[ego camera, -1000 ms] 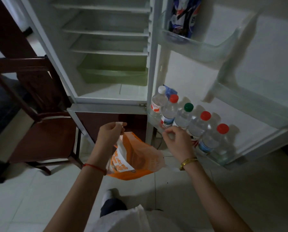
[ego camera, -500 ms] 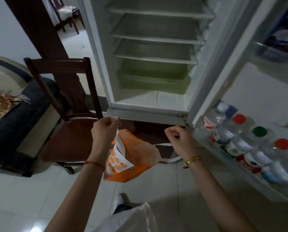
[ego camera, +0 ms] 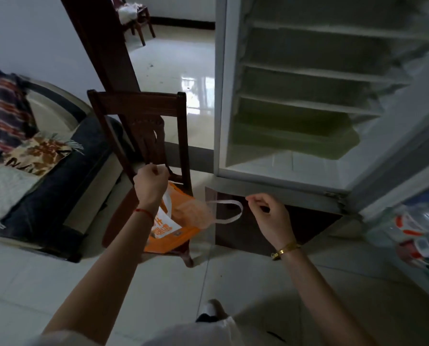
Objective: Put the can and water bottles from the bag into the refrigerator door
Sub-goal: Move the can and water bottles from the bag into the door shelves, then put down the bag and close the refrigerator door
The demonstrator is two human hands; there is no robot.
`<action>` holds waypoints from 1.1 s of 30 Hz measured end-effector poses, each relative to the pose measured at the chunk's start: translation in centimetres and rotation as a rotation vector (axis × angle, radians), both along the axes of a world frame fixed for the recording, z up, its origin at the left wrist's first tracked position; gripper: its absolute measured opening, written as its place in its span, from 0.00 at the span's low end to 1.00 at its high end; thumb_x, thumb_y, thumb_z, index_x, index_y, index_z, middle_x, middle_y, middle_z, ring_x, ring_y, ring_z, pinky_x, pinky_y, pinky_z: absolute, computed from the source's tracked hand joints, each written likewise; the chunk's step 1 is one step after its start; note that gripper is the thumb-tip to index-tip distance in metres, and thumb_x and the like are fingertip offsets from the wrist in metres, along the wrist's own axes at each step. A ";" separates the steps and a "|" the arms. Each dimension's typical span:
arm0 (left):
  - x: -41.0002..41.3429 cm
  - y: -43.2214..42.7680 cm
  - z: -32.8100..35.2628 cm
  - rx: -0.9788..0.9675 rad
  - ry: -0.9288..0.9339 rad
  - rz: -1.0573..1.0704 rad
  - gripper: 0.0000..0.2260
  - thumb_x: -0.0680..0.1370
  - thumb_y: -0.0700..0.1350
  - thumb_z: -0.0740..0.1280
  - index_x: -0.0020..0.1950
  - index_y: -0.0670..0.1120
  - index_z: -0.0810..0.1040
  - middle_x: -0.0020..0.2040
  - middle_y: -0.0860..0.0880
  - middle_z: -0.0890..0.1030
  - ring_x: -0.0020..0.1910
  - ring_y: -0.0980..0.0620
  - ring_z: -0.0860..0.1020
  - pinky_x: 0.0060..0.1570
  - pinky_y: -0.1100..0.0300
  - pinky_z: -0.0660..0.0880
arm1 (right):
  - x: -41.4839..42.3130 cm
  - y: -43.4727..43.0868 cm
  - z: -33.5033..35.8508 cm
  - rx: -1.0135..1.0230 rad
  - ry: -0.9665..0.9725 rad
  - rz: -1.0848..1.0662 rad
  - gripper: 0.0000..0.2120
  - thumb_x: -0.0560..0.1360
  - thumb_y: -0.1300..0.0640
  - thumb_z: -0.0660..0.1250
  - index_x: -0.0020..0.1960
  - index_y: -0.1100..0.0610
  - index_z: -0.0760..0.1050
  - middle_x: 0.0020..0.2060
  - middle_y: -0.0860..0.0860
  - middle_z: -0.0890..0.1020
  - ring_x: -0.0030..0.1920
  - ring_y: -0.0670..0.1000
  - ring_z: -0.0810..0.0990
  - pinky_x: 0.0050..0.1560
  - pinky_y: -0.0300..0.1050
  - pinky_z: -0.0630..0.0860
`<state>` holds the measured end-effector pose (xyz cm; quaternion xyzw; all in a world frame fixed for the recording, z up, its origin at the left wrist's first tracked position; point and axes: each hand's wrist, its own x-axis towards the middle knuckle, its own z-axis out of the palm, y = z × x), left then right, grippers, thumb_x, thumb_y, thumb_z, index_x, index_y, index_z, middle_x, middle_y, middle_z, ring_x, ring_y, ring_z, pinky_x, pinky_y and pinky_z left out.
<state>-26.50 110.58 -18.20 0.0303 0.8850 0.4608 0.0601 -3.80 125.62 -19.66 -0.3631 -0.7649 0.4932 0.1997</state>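
An orange and white bag [ego camera: 181,226] hangs over the seat of a dark wooden chair [ego camera: 143,116]. My left hand [ego camera: 151,182] is closed on one white handle above the bag. My right hand [ego camera: 268,211] pinches the end of the other white handle [ego camera: 229,211], which stretches in a loop to the bag's mouth. The bag looks limp and flat; I cannot see inside it. Several water bottles [ego camera: 418,233] with red caps and labels stand blurred in the refrigerator door shelf at the far right. No can is in view.
The refrigerator [ego camera: 295,101] stands open with bare shelves and a green drawer at the bottom. A dark sofa [ego camera: 46,186] with blankets and a cushion lies at the left. A second chair [ego camera: 136,16] stands in the far room. The floor is pale tile.
The view has swung left, so the door bottles slid to the right edge. Both hands moved left with the bag over the chair seat, and the right handle now stretches out.
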 end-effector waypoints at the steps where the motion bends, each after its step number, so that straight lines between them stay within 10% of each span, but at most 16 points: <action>1: -1.2 0.0 -0.4 0.002 -0.018 -0.003 0.14 0.78 0.44 0.65 0.43 0.34 0.80 0.34 0.43 0.77 0.31 0.52 0.72 0.32 0.60 0.70 | -0.7 -0.2 0.0 -0.003 -0.006 0.010 0.07 0.77 0.55 0.66 0.51 0.56 0.80 0.50 0.49 0.82 0.54 0.48 0.79 0.48 0.32 0.71; 12: -11.0 -1.6 -5.2 -0.106 -0.218 -0.085 0.09 0.80 0.44 0.64 0.45 0.42 0.80 0.40 0.45 0.77 0.39 0.49 0.75 0.43 0.56 0.77 | -4.9 0.2 -0.8 -0.040 -0.076 -0.004 0.06 0.76 0.56 0.66 0.49 0.55 0.81 0.51 0.49 0.82 0.54 0.48 0.78 0.45 0.30 0.72; 18: -11.9 -1.5 -5.8 -0.144 -0.176 -0.135 0.17 0.80 0.42 0.64 0.67 0.36 0.75 0.53 0.39 0.80 0.37 0.51 0.74 0.39 0.58 0.71 | -6.2 0.5 -1.2 -0.029 -0.104 -0.011 0.07 0.77 0.56 0.65 0.51 0.56 0.81 0.52 0.49 0.81 0.54 0.47 0.78 0.43 0.25 0.71; 20: -11.3 -1.1 -5.3 -0.102 -0.139 -0.151 0.19 0.80 0.43 0.65 0.71 0.39 0.73 0.64 0.40 0.78 0.52 0.46 0.79 0.52 0.58 0.75 | -6.6 0.6 -1.2 -0.027 -0.098 -0.016 0.08 0.77 0.56 0.65 0.51 0.56 0.81 0.52 0.49 0.81 0.54 0.47 0.78 0.43 0.25 0.71; 23: -10.1 -0.5 -4.8 -0.005 -0.084 -0.180 0.19 0.80 0.44 0.66 0.70 0.42 0.73 0.67 0.42 0.77 0.66 0.45 0.75 0.60 0.54 0.73 | -7.0 0.5 -1.0 -0.022 -0.072 -0.021 0.08 0.77 0.57 0.65 0.53 0.56 0.80 0.52 0.49 0.82 0.54 0.47 0.78 0.44 0.21 0.71; 33: -4.1 0.9 -1.6 0.217 0.084 -0.389 0.15 0.80 0.47 0.66 0.67 0.49 0.76 0.64 0.49 0.79 0.63 0.52 0.77 0.63 0.49 0.77 | -4.4 0.4 0.5 -0.002 -0.027 -0.090 0.08 0.77 0.58 0.65 0.54 0.55 0.79 0.51 0.47 0.81 0.52 0.44 0.78 0.43 0.18 0.68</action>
